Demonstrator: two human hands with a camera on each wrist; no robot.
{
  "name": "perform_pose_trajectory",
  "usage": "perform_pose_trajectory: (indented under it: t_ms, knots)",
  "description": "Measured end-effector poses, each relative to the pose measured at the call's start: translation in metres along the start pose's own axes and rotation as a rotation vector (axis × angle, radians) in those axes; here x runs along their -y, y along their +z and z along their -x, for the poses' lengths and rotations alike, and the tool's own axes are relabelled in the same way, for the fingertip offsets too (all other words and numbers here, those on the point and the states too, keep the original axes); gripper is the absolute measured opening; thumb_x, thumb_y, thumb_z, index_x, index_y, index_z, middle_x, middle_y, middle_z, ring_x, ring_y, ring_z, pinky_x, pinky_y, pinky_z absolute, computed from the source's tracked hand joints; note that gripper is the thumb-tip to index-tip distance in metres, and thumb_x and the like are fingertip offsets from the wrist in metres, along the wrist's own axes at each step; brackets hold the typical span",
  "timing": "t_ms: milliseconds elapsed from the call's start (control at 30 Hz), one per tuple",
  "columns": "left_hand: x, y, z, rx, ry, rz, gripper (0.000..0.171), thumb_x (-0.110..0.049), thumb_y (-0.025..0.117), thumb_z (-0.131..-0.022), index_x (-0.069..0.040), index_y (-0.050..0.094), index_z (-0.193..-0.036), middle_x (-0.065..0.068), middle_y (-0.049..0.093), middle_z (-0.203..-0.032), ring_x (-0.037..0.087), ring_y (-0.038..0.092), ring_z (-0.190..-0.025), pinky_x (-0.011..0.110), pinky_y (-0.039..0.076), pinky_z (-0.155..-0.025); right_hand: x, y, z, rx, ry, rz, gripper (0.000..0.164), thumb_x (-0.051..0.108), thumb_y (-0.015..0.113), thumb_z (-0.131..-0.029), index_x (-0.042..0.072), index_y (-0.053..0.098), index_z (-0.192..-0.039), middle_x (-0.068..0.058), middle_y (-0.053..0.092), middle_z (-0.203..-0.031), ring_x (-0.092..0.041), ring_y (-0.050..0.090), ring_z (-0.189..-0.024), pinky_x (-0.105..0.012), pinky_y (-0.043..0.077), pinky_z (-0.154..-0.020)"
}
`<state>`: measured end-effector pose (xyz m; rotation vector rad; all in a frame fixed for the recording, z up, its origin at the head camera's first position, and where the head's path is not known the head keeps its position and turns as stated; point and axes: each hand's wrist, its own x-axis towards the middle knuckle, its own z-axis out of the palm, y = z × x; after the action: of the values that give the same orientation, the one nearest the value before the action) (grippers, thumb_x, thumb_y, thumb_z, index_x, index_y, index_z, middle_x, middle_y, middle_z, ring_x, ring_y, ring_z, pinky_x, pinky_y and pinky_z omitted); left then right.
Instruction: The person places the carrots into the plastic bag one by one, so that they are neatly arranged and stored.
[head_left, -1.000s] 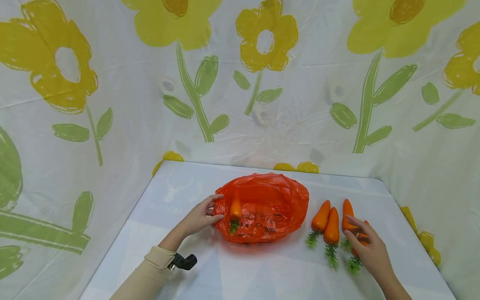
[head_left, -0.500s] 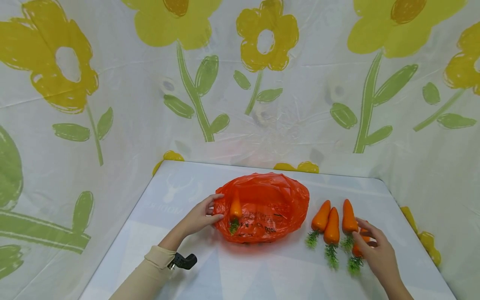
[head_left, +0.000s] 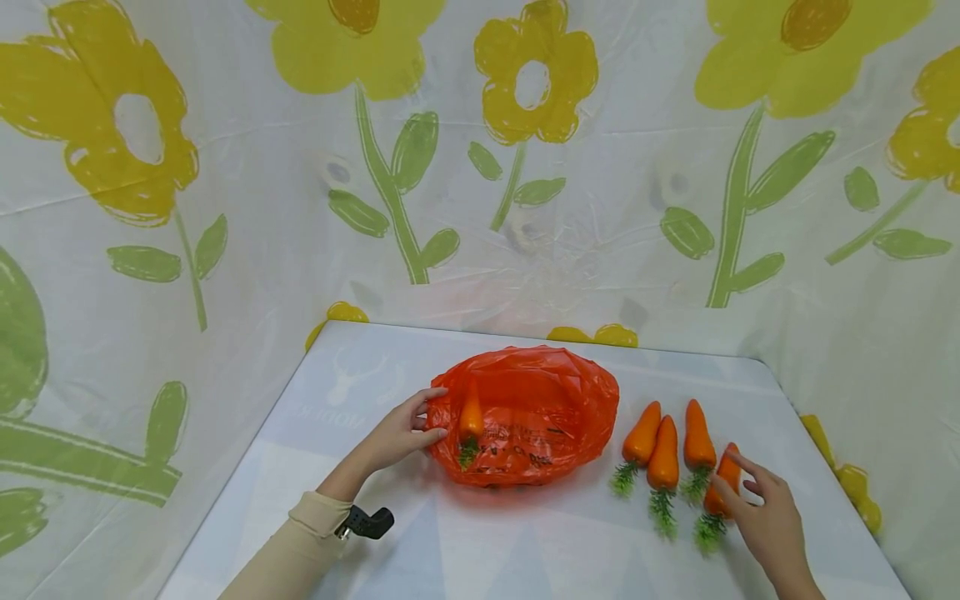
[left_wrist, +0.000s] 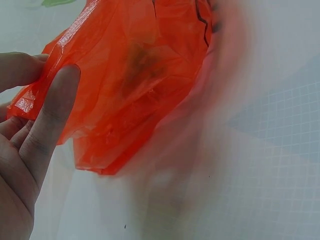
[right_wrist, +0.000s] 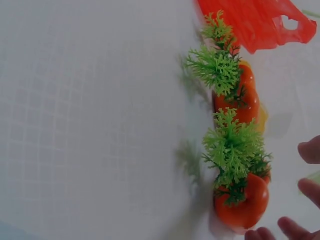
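Note:
A red plastic bag point(head_left: 540, 400) lies on the table with its mouth spread wide. Just inside its left side is an orange toy-like carrot point(head_left: 471, 415) with green leaves. My left hand point(head_left: 396, 435) pinches the bag's left edge between thumb and fingers, clearly seen in the left wrist view. To the bag's right lie several more carrots, leaves toward me. My right hand point(head_left: 771, 510) hovers around the rightmost carrot point(head_left: 728, 467), fingers spread and partly covering it. In the right wrist view the fingertips stand apart from the nearest carrot point(right_wrist: 245, 202).
Left of the right hand lie a single carrot point(head_left: 698, 433) and a touching pair, the left carrot point(head_left: 642, 433) and its neighbour point(head_left: 663, 458). The white table point(head_left: 525, 558) ends at a flower-patterned curtain point(head_left: 600, 208) behind and at both sides.
My right hand has moved right, from over the single carrot to the rightmost one, uncovering more of both. The left hand and the bag stay where they were.

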<state>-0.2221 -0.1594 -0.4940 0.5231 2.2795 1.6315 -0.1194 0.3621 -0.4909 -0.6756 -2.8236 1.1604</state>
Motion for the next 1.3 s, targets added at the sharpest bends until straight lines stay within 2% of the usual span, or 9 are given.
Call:
perform_pose_trajectory:
  t_ms: [100, 267, 467, 633, 933, 1300]
  knots:
    - [0.0, 0.0, 0.0, 0.004, 0.003, 0.012, 0.067, -0.021, 0.073, -0.096, -0.008, 0.039, -0.153, 0.022, 0.052, -0.143, 0.034, 0.064, -0.113, 0.04, 0.06, -0.085, -0.004, -0.002, -0.002, 0.064, 0.019, 0.021, 0.081, 0.052, 0.061, -0.099, -0.001, 0.036, -0.154, -0.04, 0.021, -0.154, -0.056, 0.037, -0.131, -0.062, 0.049, -0.097]
    - [0.0, 0.0, 0.001, -0.001, 0.008, 0.009, 0.066, -0.022, 0.073, -0.096, -0.009, 0.04, -0.152, 0.022, 0.052, -0.143, 0.034, 0.064, -0.113, 0.041, 0.06, -0.085, -0.012, -0.004, -0.007, 0.176, -0.008, 0.033, 0.088, 0.055, 0.061, -0.097, -0.004, 0.031, -0.155, -0.04, 0.019, -0.157, -0.06, 0.036, -0.133, -0.064, 0.046, -0.099]
    - [0.0, 0.0, 0.001, 0.001, 0.009, 0.012, 0.067, -0.021, 0.073, -0.096, -0.008, 0.039, -0.152, 0.022, 0.052, -0.142, 0.034, 0.064, -0.113, 0.041, 0.06, -0.085, -0.017, -0.003, -0.009, 0.239, 0.022, 0.042, 0.092, 0.056, 0.064, -0.095, -0.007, 0.029, -0.153, -0.042, 0.019, -0.154, -0.061, 0.033, -0.133, -0.067, 0.045, -0.099]
    - [0.0, 0.0, 0.002, 0.003, 0.004, 0.013, 0.067, -0.021, 0.073, -0.096, -0.009, 0.039, -0.153, 0.022, 0.052, -0.143, 0.035, 0.064, -0.113, 0.041, 0.06, -0.084, -0.018, -0.002, -0.009, 0.254, 0.04, 0.048, 0.096, 0.058, 0.067, -0.092, -0.008, 0.03, -0.152, -0.043, 0.022, -0.151, -0.061, 0.033, -0.131, -0.067, 0.046, -0.098]
    - [0.001, 0.0, 0.001, -0.005, -0.006, 0.012, 0.067, -0.022, 0.073, -0.096, -0.009, 0.039, -0.153, 0.022, 0.051, -0.143, 0.033, 0.064, -0.113, 0.04, 0.06, -0.085, -0.02, -0.002, -0.01, 0.245, 0.005, 0.069, 0.091, 0.055, 0.069, -0.092, -0.006, 0.036, -0.15, -0.044, 0.027, -0.149, -0.061, 0.038, -0.128, -0.063, 0.05, -0.092]
    - [0.002, 0.0, 0.001, -0.006, -0.001, 0.009, 0.067, -0.019, 0.073, -0.096, -0.008, 0.039, -0.152, 0.021, 0.054, -0.14, 0.032, 0.065, -0.111, 0.04, 0.061, -0.083, -0.023, 0.0, -0.012, 0.212, 0.016, 0.093, 0.09, 0.062, 0.062, -0.093, -0.003, 0.039, -0.149, -0.042, 0.03, -0.15, -0.059, 0.042, -0.127, -0.058, 0.053, -0.088]
